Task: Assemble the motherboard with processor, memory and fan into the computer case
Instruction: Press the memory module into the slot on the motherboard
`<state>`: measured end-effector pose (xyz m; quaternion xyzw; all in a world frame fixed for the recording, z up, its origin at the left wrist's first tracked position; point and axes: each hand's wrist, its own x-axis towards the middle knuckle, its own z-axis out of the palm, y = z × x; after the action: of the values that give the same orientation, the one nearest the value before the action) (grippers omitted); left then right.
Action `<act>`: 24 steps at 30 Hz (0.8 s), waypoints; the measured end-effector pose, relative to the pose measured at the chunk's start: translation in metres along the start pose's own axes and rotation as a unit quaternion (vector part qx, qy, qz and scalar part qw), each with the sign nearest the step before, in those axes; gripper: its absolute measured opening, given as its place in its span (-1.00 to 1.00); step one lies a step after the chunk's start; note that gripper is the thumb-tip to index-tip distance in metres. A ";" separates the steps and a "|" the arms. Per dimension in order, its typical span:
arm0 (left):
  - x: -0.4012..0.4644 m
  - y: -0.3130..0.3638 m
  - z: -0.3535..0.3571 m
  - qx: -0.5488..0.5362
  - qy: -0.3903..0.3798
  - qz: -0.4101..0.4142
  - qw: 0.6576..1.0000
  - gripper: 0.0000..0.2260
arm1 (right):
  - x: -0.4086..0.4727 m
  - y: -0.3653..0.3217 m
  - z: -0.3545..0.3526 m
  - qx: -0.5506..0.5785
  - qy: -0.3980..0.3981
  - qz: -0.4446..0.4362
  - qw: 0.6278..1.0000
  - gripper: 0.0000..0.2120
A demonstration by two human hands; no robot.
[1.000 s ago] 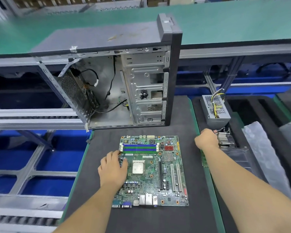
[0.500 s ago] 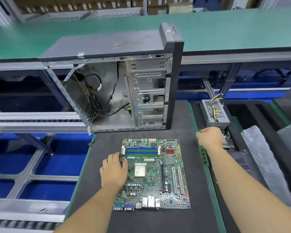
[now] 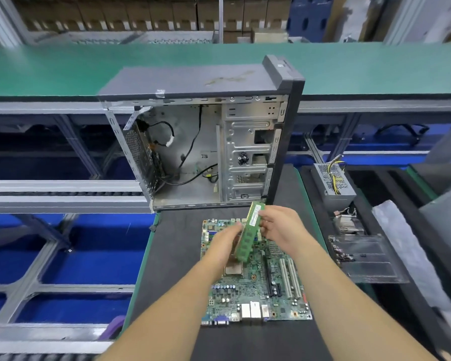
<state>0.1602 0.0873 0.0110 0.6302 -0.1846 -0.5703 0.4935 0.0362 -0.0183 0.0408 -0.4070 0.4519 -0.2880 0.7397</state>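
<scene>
A green motherboard (image 3: pixel 258 287) lies flat on the dark mat, with its processor (image 3: pixel 233 269) seated near the middle. Over its far end both hands hold a green memory stick (image 3: pixel 249 231) tilted on edge. My right hand (image 3: pixel 281 226) pinches the stick's upper end. My left hand (image 3: pixel 225 243) grips its lower part from the left. The memory slots are mostly hidden behind the hands. The open computer case (image 3: pixel 201 142) stands upright just beyond the board, loose black cables hanging inside it.
A grey power supply (image 3: pixel 333 183) with yellow wires sits at the right. In front of it are a finned metal heatsink (image 3: pixel 348 224) and a clear plastic tray (image 3: pixel 367 259). A green conveyor (image 3: pixel 63 71) runs behind the case. Left of the mat is an open frame over blue floor.
My right hand has brought a memory stick from the right side to above the board. My left hand has lifted off the board and taken hold of the stick.
</scene>
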 end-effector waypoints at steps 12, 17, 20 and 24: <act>-0.005 -0.003 -0.040 -0.018 0.012 0.006 1.000 -0.80 | -0.002 0.017 0.000 0.039 -0.077 0.072 0.994 -0.71; 0.002 -0.007 -0.041 0.058 0.065 0.069 0.994 -0.78 | 0.004 0.017 -0.004 -0.123 -0.057 0.019 0.991 -0.91; 0.007 -0.008 -0.041 0.087 0.069 0.093 0.989 -0.78 | 0.007 0.020 -0.007 -0.192 -0.038 -0.012 0.981 -0.86; 0.011 -0.008 -0.042 0.216 0.128 0.165 0.954 -0.82 | 0.011 0.022 -0.009 -0.181 0.019 -0.038 0.983 -0.85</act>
<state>0.1989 0.0994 -0.0073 0.7498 -0.3401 -0.3423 0.4526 0.0341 -0.0193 0.0151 -0.5456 0.4946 -0.2367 0.6337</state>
